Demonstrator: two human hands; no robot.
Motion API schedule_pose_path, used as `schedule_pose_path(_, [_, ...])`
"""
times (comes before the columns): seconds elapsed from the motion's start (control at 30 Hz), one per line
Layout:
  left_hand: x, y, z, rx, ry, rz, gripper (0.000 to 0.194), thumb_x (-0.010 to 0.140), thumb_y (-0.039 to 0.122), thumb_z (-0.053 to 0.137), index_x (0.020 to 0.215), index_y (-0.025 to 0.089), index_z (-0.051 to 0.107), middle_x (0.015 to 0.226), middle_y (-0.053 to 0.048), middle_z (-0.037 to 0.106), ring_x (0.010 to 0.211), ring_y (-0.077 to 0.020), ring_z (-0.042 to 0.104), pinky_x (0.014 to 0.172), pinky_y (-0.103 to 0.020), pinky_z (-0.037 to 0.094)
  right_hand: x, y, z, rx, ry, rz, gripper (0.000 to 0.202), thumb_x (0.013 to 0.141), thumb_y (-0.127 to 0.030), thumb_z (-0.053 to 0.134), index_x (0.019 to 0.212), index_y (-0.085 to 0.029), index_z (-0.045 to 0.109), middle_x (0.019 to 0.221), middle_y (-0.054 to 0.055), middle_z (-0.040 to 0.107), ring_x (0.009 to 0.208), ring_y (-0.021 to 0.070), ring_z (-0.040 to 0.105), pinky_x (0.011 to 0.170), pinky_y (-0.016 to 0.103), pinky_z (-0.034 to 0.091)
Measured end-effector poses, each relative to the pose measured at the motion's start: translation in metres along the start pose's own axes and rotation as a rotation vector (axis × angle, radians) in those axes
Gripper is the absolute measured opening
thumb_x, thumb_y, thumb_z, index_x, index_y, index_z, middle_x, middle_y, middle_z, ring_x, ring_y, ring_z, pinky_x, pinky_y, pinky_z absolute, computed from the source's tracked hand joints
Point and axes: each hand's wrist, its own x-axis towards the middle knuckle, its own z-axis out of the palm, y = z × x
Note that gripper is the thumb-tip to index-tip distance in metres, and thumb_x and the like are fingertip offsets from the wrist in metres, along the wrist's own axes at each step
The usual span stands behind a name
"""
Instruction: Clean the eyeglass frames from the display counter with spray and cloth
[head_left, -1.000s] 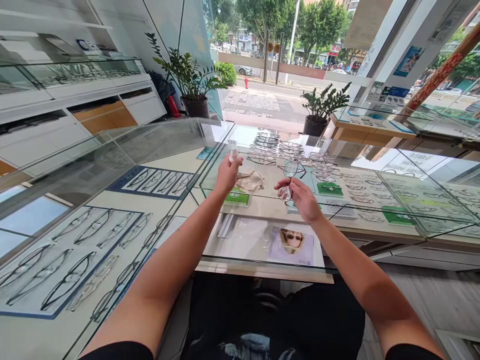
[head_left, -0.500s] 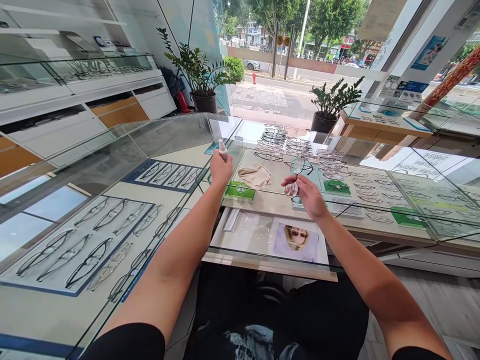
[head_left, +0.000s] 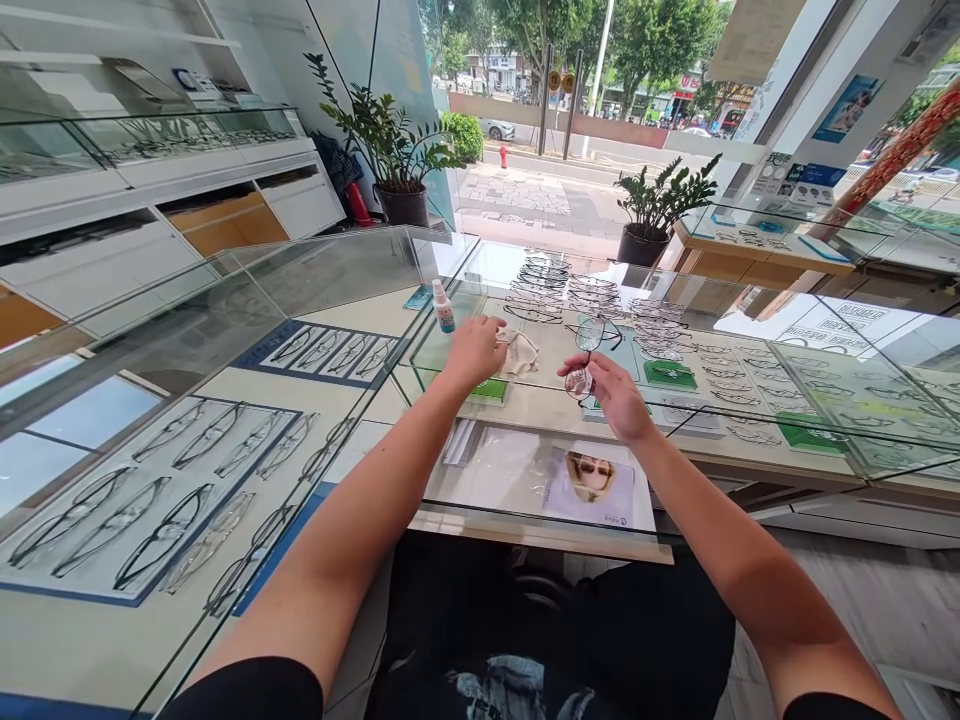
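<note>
My right hand [head_left: 611, 393] is closed on a pair of round, thin-framed eyeglasses [head_left: 589, 335], held upright on edge with one lens above the other. Over the left end of a beige cloth [head_left: 523, 354], my left hand [head_left: 478, 348] reaches with its fingers stretched out and apart; whether the fingertips touch the cloth is hard to tell. Just left of that hand, a small white spray bottle [head_left: 443, 310] with bluish liquid low in it stands upright on the glass counter. Under the left wrist, a green box [head_left: 490, 390] is partly hidden.
Rows of eyeglasses [head_left: 540, 287] fill the glass display counter ahead. An open drawer [head_left: 517, 470] in front of me holds a leaflet [head_left: 589, 485]. Trays of frames [head_left: 142, 510] lie under glass at left. Potted plants [head_left: 403, 205] stand by the window.
My left hand has let go of the spray bottle, which now stands on the counter, and has moved right to the cloth. The right hand holds the eyeglasses much as before.
</note>
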Motion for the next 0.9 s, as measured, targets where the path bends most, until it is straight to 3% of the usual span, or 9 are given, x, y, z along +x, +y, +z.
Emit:
schedule_pose_path(0.17, [0.000,-0.008,0.002,0.011,-0.067,-0.014,0.018,0.100,0.027,0.066,0.112,0.020,0.078,0.120,-0.018,0.076,0.122,-0.0403,0.066,0.104,-0.049,0.050,-0.003,-0.012,0.002,0.011,-0.002,-0.028,0.036,0.100,-0.056,0.071,0.112,-0.024,0.082,0.112,0.009,0.081,0.091,0.0225,0.068,0.088,0.039,0.054])
schedule_pose_path(0.3, [0.001,-0.007,0.001,-0.102,-0.017,-0.057,0.011,0.099,0.029,0.068,0.094,0.022,0.075,0.109,-0.016,0.076,0.108,-0.0367,0.068,0.095,-0.045,0.050,-0.005,-0.024,0.003,0.023,0.021,-0.033,0.036,0.098,-0.059,0.070,0.109,-0.026,0.080,0.110,0.010,0.081,0.090,0.0254,0.068,0.090,0.045,0.057])
schedule_pose_path(0.4, [0.002,-0.003,-0.002,-0.247,0.046,-0.135,0.017,0.096,0.029,0.075,0.082,0.023,0.066,0.103,-0.015,0.074,0.098,-0.0339,0.066,0.088,-0.042,0.048,-0.006,-0.030,0.004,0.031,0.001,-0.024,0.035,0.097,-0.059,0.069,0.105,-0.026,0.079,0.108,0.010,0.081,0.089,0.0265,0.068,0.090,0.046,0.058])
schedule_pose_path(0.63, [0.004,0.012,-0.017,-0.600,0.168,-0.365,0.020,0.105,0.032,0.066,0.091,0.024,0.055,0.084,-0.004,0.064,0.078,-0.0219,0.057,0.075,-0.034,0.041,-0.008,-0.036,0.000,0.092,-0.039,-0.042,0.032,0.098,-0.056,0.068,0.103,-0.027,0.079,0.109,0.011,0.080,0.089,0.0271,0.068,0.083,0.046,0.057])
schedule_pose_path(0.77, [0.003,0.025,-0.025,-1.040,0.056,-0.502,0.014,0.104,0.033,0.067,0.099,0.021,0.061,0.079,0.000,0.063,0.066,-0.0149,0.054,0.063,-0.027,0.040,-0.006,-0.038,-0.004,-0.018,-0.001,-0.123,0.034,0.101,-0.058,0.066,0.105,-0.027,0.081,0.110,0.011,0.079,0.093,0.0283,0.067,0.090,0.048,0.057])
schedule_pose_path(0.9, [-0.003,0.041,-0.030,-1.334,-0.090,-0.479,0.025,0.092,0.036,0.083,0.098,0.018,0.068,0.080,0.000,0.068,0.065,-0.0112,0.059,0.060,-0.022,0.046,-0.001,-0.032,-0.007,-0.071,0.073,-0.170,0.037,0.102,-0.060,0.068,0.110,-0.027,0.081,0.112,0.011,0.080,0.096,0.0279,0.068,0.088,0.045,0.055])
